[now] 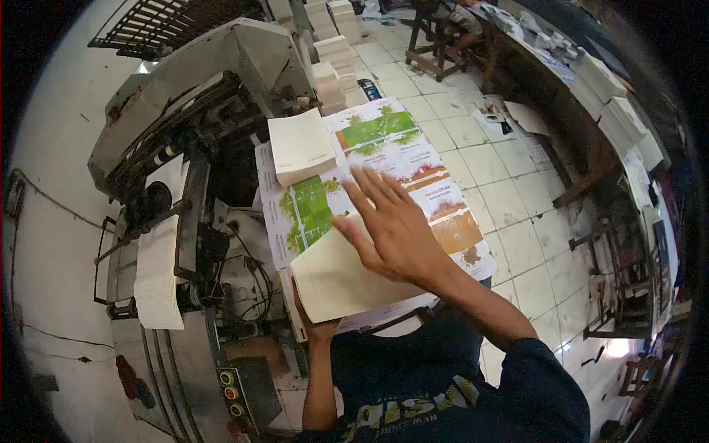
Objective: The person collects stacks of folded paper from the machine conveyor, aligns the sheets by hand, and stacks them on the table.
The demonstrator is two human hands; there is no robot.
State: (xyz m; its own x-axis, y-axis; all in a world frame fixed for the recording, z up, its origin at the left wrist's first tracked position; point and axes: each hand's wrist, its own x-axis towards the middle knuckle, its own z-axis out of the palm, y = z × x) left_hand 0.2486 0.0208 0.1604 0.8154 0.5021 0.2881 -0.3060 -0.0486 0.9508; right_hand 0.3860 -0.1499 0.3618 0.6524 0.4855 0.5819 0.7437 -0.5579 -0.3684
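A cream-coloured stack of paper sheets (340, 277) lies tilted in front of me, close to my body. My left hand (316, 323) grips its lower left corner, with part of the hand along the left edge and the other fingers hidden beneath. Above the upper right part of these sheets is my right hand (391, 236), fingers stretched and slightly spread, a little blurred. Whether its palm touches the paper I cannot tell. A second, neat paper stack (301, 148) sits farther back on printed sheets (443, 203) with green and orange designs.
To the left stands a large printing machine (258, 63) with a row of paper sheets (157, 284) on its feed and push buttons (230, 393) low down. Tall paper piles (329, 85) rise behind. On the right, a long table (569, 118) carries more stacks; a person (464, 29) sits far back.
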